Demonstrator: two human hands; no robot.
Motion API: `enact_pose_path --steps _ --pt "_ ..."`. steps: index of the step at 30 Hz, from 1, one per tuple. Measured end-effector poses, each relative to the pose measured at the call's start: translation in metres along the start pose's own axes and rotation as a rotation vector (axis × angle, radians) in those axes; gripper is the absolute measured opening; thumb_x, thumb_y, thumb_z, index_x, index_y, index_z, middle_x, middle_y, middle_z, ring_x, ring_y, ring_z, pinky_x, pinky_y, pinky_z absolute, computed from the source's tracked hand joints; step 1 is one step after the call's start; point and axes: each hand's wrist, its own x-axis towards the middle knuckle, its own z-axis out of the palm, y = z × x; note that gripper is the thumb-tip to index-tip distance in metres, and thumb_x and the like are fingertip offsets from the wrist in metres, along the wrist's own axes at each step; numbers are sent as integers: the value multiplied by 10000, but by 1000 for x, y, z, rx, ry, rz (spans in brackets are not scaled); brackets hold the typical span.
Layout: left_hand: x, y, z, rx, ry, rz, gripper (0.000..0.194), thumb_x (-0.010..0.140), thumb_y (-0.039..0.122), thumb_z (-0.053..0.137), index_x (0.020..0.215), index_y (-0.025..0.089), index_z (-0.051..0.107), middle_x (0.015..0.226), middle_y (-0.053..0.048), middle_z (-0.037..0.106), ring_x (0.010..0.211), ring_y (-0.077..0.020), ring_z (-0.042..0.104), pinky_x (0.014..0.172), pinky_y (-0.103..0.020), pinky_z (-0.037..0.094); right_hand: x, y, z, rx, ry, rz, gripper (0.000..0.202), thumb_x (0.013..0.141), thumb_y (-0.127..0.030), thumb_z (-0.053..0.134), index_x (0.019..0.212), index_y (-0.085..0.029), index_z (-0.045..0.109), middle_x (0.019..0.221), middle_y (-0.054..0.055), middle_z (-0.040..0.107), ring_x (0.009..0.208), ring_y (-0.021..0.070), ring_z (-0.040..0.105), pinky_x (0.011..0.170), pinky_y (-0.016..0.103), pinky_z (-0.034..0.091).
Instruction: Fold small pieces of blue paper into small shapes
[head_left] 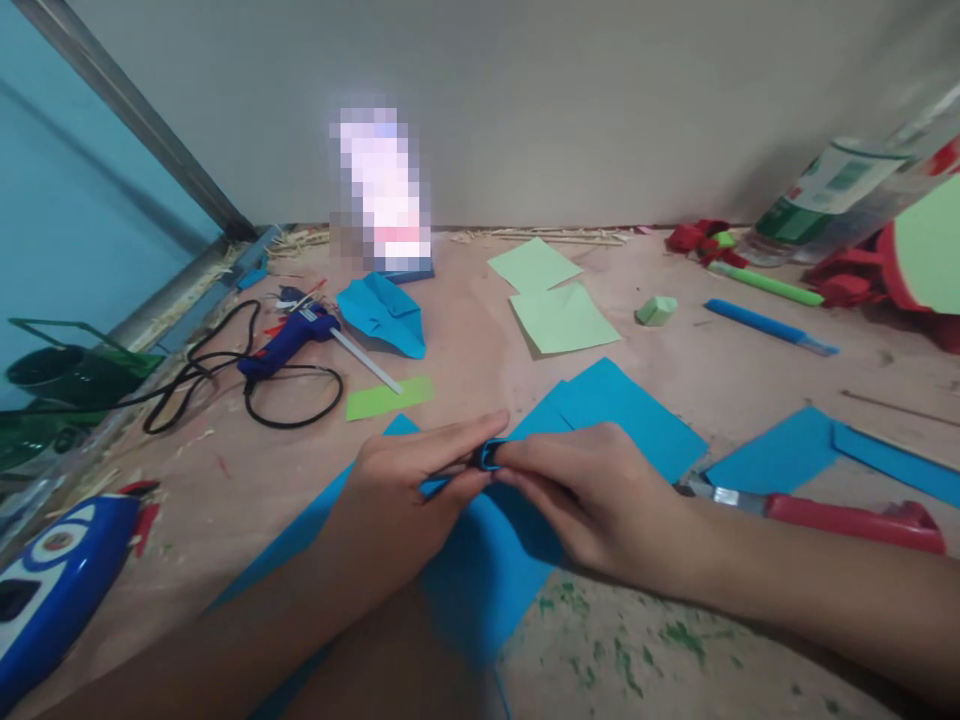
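Note:
Between my two hands, a small dark blue folded piece of paper (491,455) is pinched, with an open loop facing me. My left hand (409,490) grips it from the left, fingers stretched flat along it and thumb beneath. From the right, my right hand (592,480) closes thumb and fingers on its other end. Under both hands lie large blue paper sheets (487,590), partly covered by my wrists. Another blue sheet (630,420) spreads out beyond my right hand. The far side of the folded piece is hidden by fingers.
A blue glue gun (289,340) with a black cord lies at left, near a crumpled blue paper (386,312). Pale green squares (566,318) and a small green folded block (656,311) lie behind. A red-handled tool (847,520) sits beside my right forearm; a bottle (825,200) leans back right.

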Motion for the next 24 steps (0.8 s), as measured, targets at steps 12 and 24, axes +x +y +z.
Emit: enact_pose_path --steps 12,24 --pt "0 4 -3 -59 -87 -81 442 905 109 668 1311 258 760 1344 -23 754 1222 -249 742 1085 -369 606 1 -2 -1 44 26 12 182 1060 -188 601 960 -133 743 771 39 736 650 127 643 585 248 416" --pt "11 12 -6 -764 -42 -503 292 689 97 907 929 255 858 843 22 809 788 -132 765 732 -181 625 -1 -1 -11 156 181 -32 122 1007 -133 667 1014 -212 759 783 20 748 642 134 673 569 244 503"
